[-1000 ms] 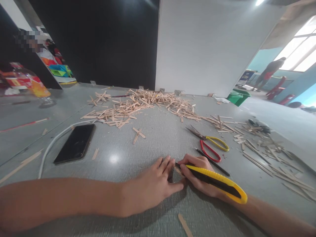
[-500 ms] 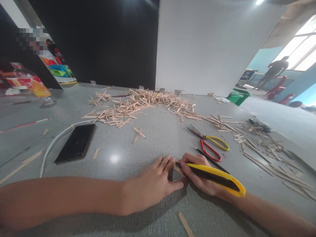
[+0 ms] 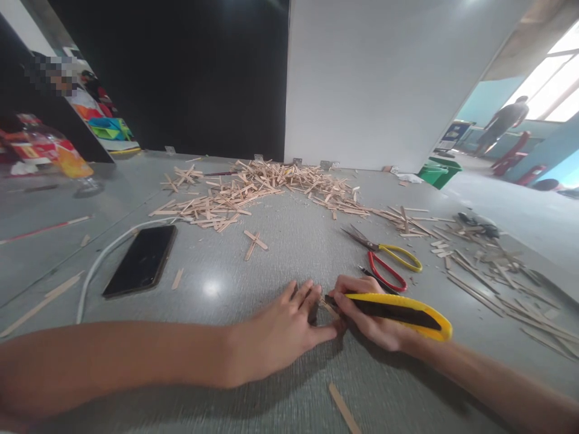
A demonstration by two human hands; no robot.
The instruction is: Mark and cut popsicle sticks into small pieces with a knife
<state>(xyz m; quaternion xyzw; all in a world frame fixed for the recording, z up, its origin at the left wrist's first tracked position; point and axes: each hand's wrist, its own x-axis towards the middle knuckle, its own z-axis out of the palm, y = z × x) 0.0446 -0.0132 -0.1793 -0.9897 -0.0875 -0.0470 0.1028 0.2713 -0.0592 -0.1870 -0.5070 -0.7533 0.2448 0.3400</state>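
Note:
My right hand (image 3: 368, 316) is wrapped round a yellow and black utility knife (image 3: 398, 313), its handle slanting back over the wrist and its tip towards my left hand. My left hand (image 3: 289, 328) rests palm down on the grey table, fingertips and thumb about a small piece of wooden stick (image 3: 330, 308), holding it down. The knife tip is at this piece; whether the blade touches it is hidden by the fingers. Beyond my right hand lie scissors (image 3: 373, 246) with one red and one yellow handle, and a dark pen-like tool (image 3: 377, 280) partly under the knife.
A heap of thin wooden sticks (image 3: 271, 184) spreads along the back partition. Two crossed sticks (image 3: 256, 244) lie before it. A phone (image 3: 141, 260) and white cable (image 3: 93, 265) are left; more strips (image 3: 474, 292) lie right. One stick (image 3: 344, 408) is near the front.
The knife handle has swung slightly upwards and my right hand has shifted a little to the right. My left hand stays nearly in place. The view has moved slightly.

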